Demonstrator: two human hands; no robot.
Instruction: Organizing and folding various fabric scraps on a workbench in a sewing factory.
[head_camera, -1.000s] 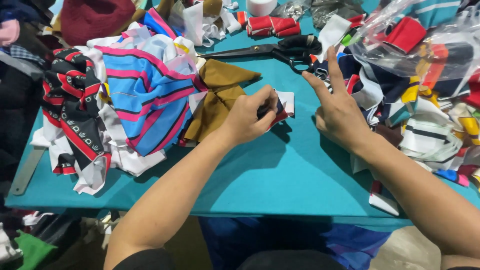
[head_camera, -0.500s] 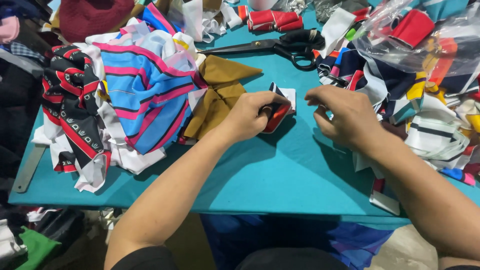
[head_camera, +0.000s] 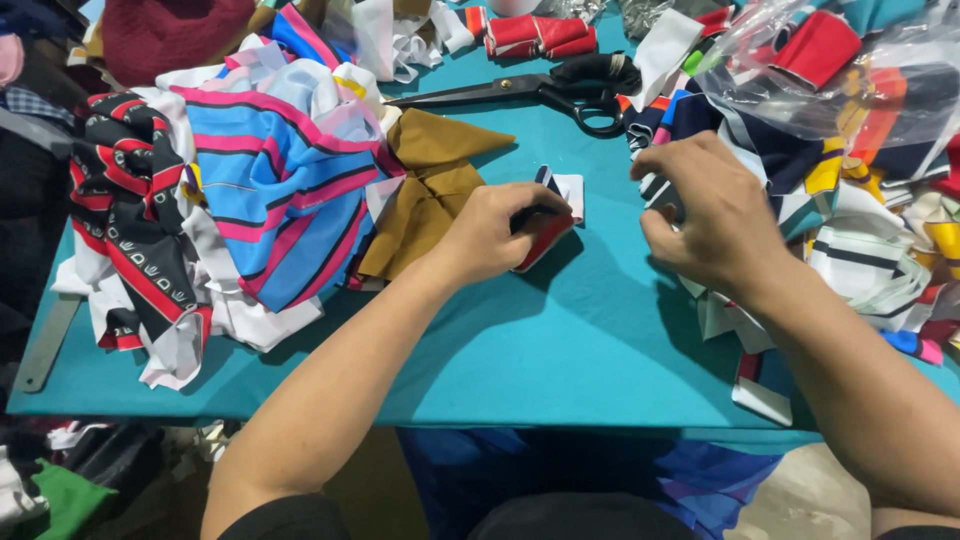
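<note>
My left hand (head_camera: 498, 232) rests on the teal table (head_camera: 560, 340) and grips a small folded stack of fabric pieces (head_camera: 552, 215), red, navy and white. My right hand (head_camera: 705, 215) is curled at the edge of the heap of striped fabric scraps (head_camera: 850, 240) on the right, its fingers closed around something grey that I cannot make out. A gap of bare table separates the two hands.
A pile of striped cloth in blue, pink, black and red (head_camera: 220, 190) lies at the left with a brown piece (head_camera: 435, 180) beside it. Large black scissors (head_camera: 540, 88) lie at the back. A clear plastic bag of scraps (head_camera: 850, 70) sits at the back right.
My right hand was open and flat a second ago; it has since curled and shifted right to the scrap heap. My left hand has kept its hold on the folded stack.
</note>
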